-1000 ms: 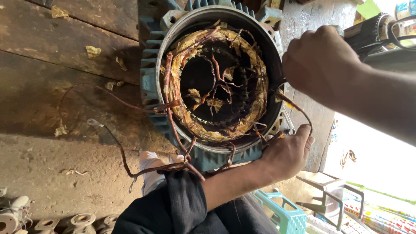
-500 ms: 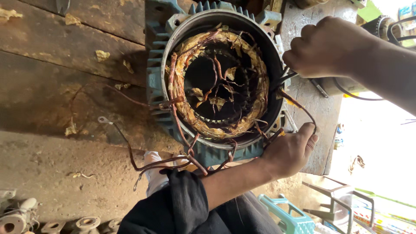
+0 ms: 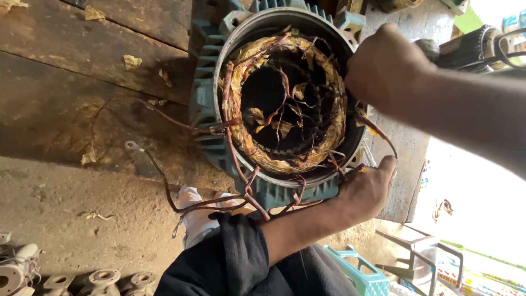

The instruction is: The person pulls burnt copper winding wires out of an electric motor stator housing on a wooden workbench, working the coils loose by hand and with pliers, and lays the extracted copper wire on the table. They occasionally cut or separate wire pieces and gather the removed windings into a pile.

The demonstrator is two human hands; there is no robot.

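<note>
A teal finned electric motor housing (image 3: 205, 104) lies on its side on dark wooden planks, its open end facing me. Inside is a ring of burnt copper windings (image 3: 236, 109) with loose reddish wire ends sticking out. My left hand (image 3: 364, 192), below in a black sleeve, grips the housing's lower right edge. Closed like a fist, my right hand (image 3: 386, 68) rests on the upper right rim; what its fingers hold is hidden. A thin wire (image 3: 381, 134) arcs between the two hands.
Loose lead wires with a ring lug (image 3: 131, 146) trail left over the planks. Several grey metal castings (image 3: 104, 279) lie at the bottom left. At the bottom right stands a teal plastic stool (image 3: 364, 277), and a dark cylindrical tool (image 3: 466, 49) sits at the top right.
My right hand has moved left, from beside the dark tool onto the housing's rim. My left hand has kept its grip on the lower edge.
</note>
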